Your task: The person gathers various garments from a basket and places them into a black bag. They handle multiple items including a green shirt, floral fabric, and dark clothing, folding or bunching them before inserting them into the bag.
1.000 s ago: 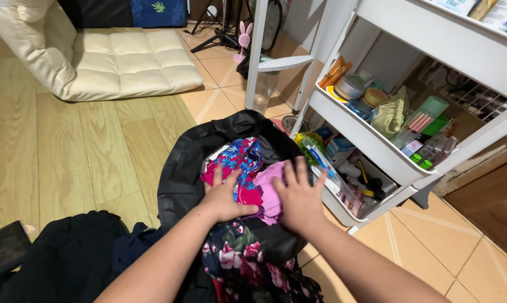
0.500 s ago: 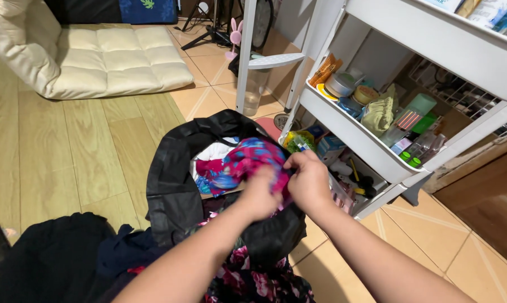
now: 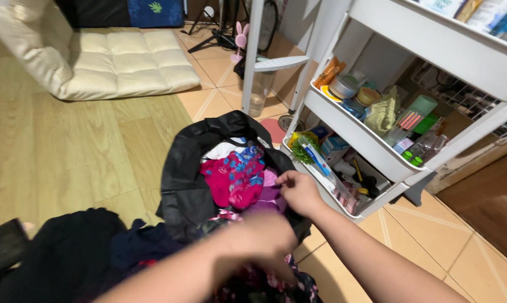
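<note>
Pink cloth (image 3: 269, 193) pinched by right hand (image 3: 298, 192) inside black bag (image 3: 183, 191); blurred left hand (image 3: 265, 235), grip unclear; best lifted slowly, clear of floral garment (image 3: 236, 177)

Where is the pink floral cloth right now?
The pink floral cloth lies in the open black bag at centre frame, just left of the right hand and beside the white cart.

Wood floor (image 3: 68, 151), cream cushion (image 3: 119, 62), white trolley (image 3: 371, 146)

Head camera looks steeply down, close above black bag (image 3: 186, 191)
</note>
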